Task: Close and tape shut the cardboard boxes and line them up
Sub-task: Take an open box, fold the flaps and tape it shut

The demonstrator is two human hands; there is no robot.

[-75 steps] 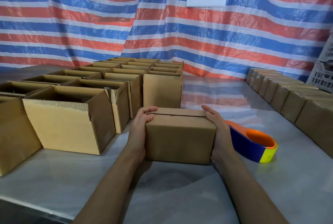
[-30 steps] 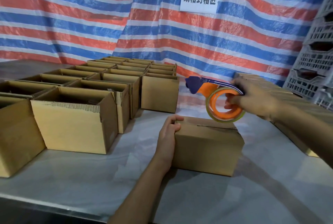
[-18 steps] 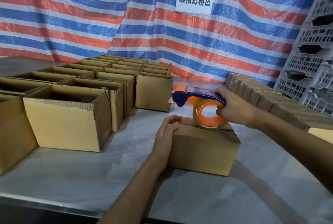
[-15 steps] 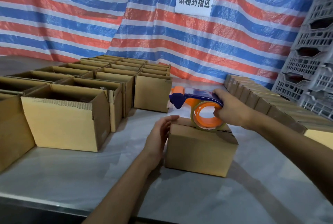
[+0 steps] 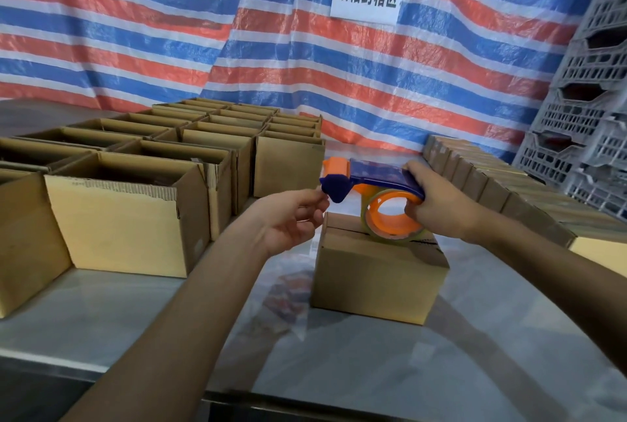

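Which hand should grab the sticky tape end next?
Probably the left hand: it holds nothing, and its fingertips are beside the tape dispenser at its blue front end. The right hand is busy gripping the dispenser on the closed box.

The left hand (image 5: 291, 218) has left the top left edge of the box (image 5: 373, 279) and risen, its fingertips now at the blue nose of the dispenser (image 5: 376, 179); whether they pinch tape cannot be told. The right hand (image 5: 437, 208), formerly against the right side of the box, has lifted the dispenser off the table (image 5: 475, 370) and grips it, roll resting on the box top.
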